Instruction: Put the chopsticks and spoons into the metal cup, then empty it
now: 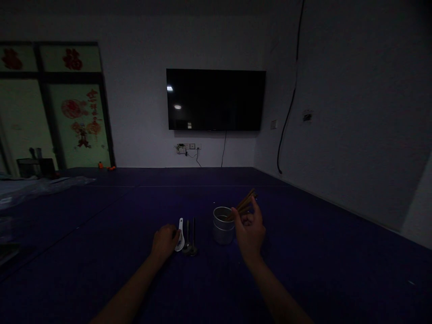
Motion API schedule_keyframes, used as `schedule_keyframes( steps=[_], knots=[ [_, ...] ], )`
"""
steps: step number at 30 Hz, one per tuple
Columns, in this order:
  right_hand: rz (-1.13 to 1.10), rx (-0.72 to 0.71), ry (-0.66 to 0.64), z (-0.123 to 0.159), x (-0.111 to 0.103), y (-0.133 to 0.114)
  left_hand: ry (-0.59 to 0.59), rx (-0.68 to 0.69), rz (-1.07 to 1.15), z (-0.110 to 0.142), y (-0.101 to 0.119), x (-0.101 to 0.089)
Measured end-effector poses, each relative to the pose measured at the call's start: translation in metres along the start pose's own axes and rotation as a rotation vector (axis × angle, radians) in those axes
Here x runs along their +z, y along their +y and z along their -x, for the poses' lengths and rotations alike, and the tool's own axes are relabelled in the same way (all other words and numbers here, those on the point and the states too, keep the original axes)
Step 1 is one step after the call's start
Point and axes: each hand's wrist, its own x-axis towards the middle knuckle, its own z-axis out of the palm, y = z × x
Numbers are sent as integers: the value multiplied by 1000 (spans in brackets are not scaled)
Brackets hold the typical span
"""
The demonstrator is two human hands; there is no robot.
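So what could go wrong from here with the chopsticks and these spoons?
The slanted chopsticks in the right hand might catch the rim of the metal cup and tip it, as the left hand isn't steadying it. Also, the left hand is right at the white spoon and could knock it into the metal spoons alongside.

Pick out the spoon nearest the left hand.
The white spoon, leftmost of three, at the left hand; the other two spoons look darker and lie farther right.
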Motion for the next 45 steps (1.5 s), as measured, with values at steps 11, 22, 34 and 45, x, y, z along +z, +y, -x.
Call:
schedule_keyframes(
  steps=[11,22,34,45],
  knots=[
    [35,-264,117,6,-5,-6,-6,24,17,-3,-2,6],
    [217,-890,-660,65,7,-27,-17,12,13,-3,-3,6],
    [349,-593,-1033,67,16,-22,-45,27,0,-4,-1,7],
    [389,-576,-1011,66,17,-18,-32,-6,9,-5,2,3]
  ],
)
